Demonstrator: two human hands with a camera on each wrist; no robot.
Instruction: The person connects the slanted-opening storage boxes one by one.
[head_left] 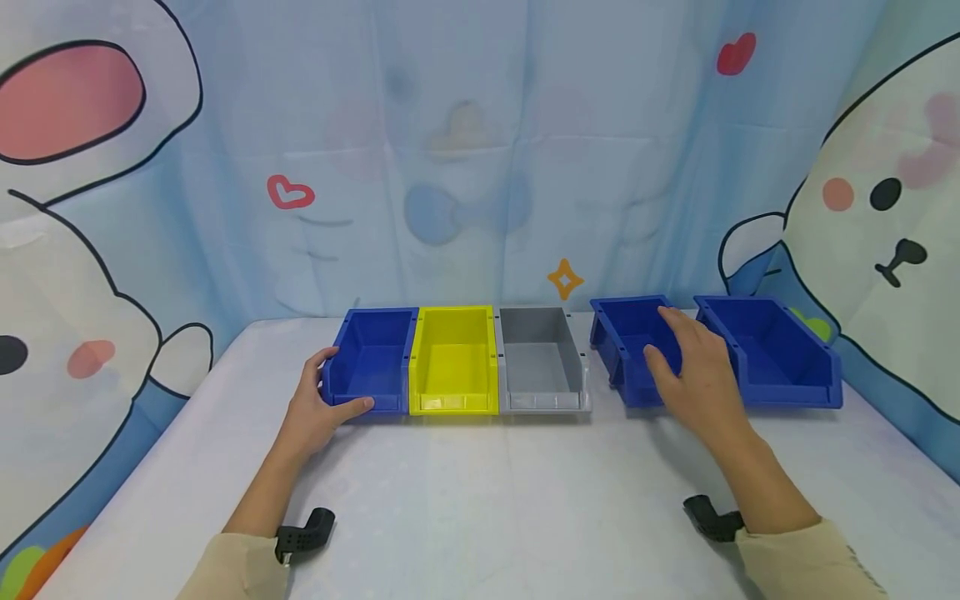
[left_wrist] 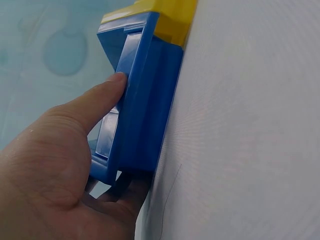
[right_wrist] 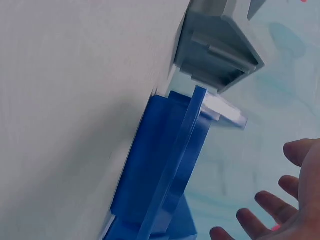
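Note:
At the left end of a row of bins, my left hand [head_left: 318,414] holds a blue storage bin [head_left: 372,367]. Its thumb lies on the front lip and its fingers go round the outer side, as the left wrist view also shows. A yellow bin [head_left: 454,358] adjoins it, followed by a grey bin [head_left: 536,354]. My right hand [head_left: 702,375] hovers with spread fingers over another blue bin [head_left: 617,354], partly covering it. In the right wrist view those fingers hold nothing and appear apart from the bin. A further blue bin [head_left: 787,354] stands to the right of this hand.
All the bins stand on a white-covered table [head_left: 487,500], towards its far edge. A gap separates the grey bin from the blue one on its right. Behind hangs a light blue cartoon curtain [head_left: 465,150]. Black wrist devices [head_left: 306,535] sit at both cuffs.

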